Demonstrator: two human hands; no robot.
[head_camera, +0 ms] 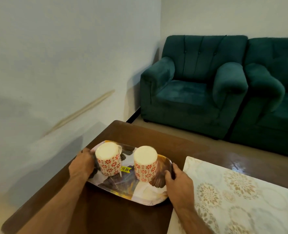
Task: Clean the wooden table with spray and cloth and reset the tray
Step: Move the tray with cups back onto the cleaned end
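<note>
- Tray (123, 188) handling is the step in hand, by my reading: both hands are on its short ends, either lifting it off the wood or setting it back. Which of the two cannot be told from this one view.
- Left hand (83, 166) grips the tray's left end, fingers curled round the rim, thumb hidden behind the near mug.
- Right hand (178, 180) grips the right end, fingers wrapped over the rim edge, thumb on the tray face.
- Each grip is closed on the tray and nothing else.
- Tray sits at the left part of the wooden bench (156, 137), just beside the patterned runner (241, 191); whether it rests on the wood or hangs just clear of it I cannot tell.
- Look of the tray: oblong, rounded corners, glossy print of dark fan-like leaves on pale ground with yellow patches, and a yellow price sticker (125, 169) between the mugs.
- Two mugs stand mouth-down on it, left mug (108, 160) and right mug (145, 163), cream with red flower print, a little apart.
- Spray and cloth: neither in view.
- Next move calls for a level carry, both ends together; upturned mugs on a slick surface may slide if one end dips.
- Green armchair (194, 85) stands beyond the bench, by the wall.
</note>
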